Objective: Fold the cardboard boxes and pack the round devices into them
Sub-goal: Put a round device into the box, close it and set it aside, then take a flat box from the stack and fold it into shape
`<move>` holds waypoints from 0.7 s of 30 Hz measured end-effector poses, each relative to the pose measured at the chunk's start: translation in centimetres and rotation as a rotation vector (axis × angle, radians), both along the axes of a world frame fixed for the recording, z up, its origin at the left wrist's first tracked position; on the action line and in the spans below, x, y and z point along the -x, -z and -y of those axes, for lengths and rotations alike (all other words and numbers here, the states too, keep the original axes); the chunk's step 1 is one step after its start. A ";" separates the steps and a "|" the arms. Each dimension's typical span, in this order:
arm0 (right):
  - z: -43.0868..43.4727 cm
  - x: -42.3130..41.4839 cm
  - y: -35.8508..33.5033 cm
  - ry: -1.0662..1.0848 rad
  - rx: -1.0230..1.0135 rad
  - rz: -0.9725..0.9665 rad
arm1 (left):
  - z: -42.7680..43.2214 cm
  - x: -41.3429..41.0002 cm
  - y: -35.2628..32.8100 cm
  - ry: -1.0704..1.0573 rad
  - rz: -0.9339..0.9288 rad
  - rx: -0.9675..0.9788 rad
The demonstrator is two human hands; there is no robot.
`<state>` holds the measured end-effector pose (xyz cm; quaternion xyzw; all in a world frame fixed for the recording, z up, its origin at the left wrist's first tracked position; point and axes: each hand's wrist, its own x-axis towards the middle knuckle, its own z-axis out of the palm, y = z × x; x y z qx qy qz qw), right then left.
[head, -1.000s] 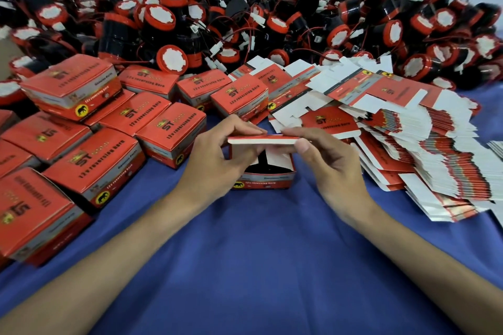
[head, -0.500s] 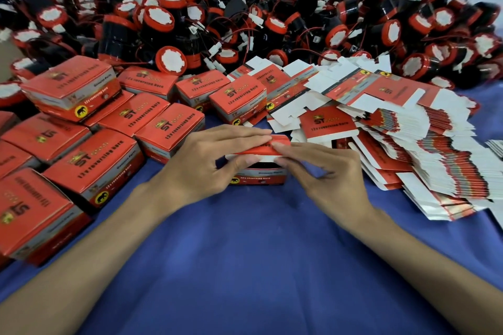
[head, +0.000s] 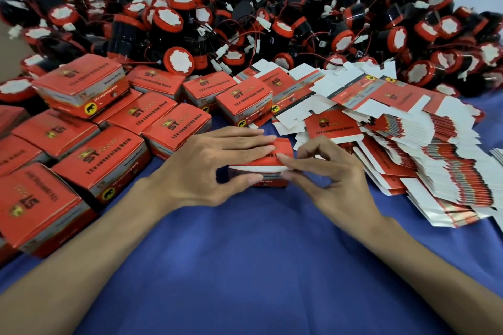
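A small red cardboard box (head: 283,148) stands on the blue cloth at the centre, its lid lowered almost flat with a white flap edge showing along the front. My left hand (head: 209,166) lies over the lid with fingers flat on top and thumb against the front. My right hand (head: 324,174) pinches the lid's front right edge with thumb and forefinger. The box's contents are hidden. A big heap of round black-and-red devices (head: 245,22) with wires fills the back of the table.
Several closed red boxes (head: 103,155) sit stacked at the left. A fanned pile of flat unfolded box blanks (head: 435,155) lies at the right. Blue cloth (head: 253,266) covers the table in front of my arms.
The box lid, held up and open a second ago, has been folded down onto the box. My left hand has slid on top of it and my right hand has moved to the front edge.
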<state>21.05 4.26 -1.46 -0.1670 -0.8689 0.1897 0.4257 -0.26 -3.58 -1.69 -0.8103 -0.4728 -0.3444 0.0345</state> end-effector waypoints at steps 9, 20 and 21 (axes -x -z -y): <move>-0.1 -0.1 0.3 -0.070 0.040 0.025 | 0.0 -1.5 0.6 -0.040 -0.075 -0.109; -1.4 -0.6 -0.2 0.066 -0.178 0.153 | 0.0 -2.5 0.5 -0.303 -0.263 -0.307; -2.1 -0.8 -0.6 0.178 -0.241 0.156 | -0.1 -2.4 0.4 -0.366 -0.310 -0.337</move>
